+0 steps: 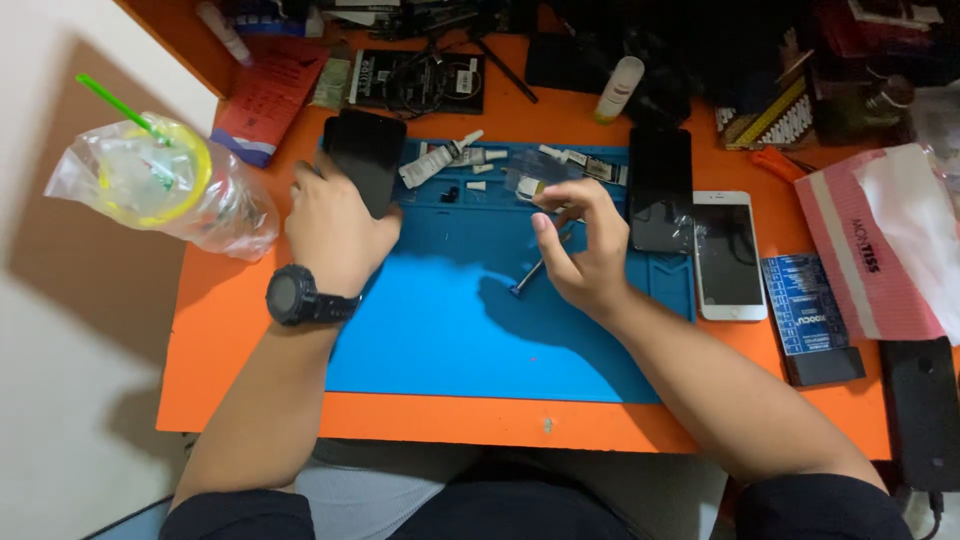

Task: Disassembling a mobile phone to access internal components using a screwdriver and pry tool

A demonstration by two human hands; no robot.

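My left hand (332,228), a black watch on its wrist, grips a black phone (366,155) tilted up over the far left corner of the blue work mat (450,320). My right hand (582,245) hovers over the middle of the mat with its thumb and forefinger pinched on something small that I cannot make out. A thin metal tool (527,277) lies on the mat just under that hand. Small glue tubes (432,163) and white bits sit in the mat's far tray.
A black phone (660,188) lies on the mat's right side, a white phone (729,255) beside it on the orange table (240,330). A bagged plastic cup with green straw (160,180) stands at left. A blue tool case (808,305), tissue pack (880,245) and clutter fill the right and back.
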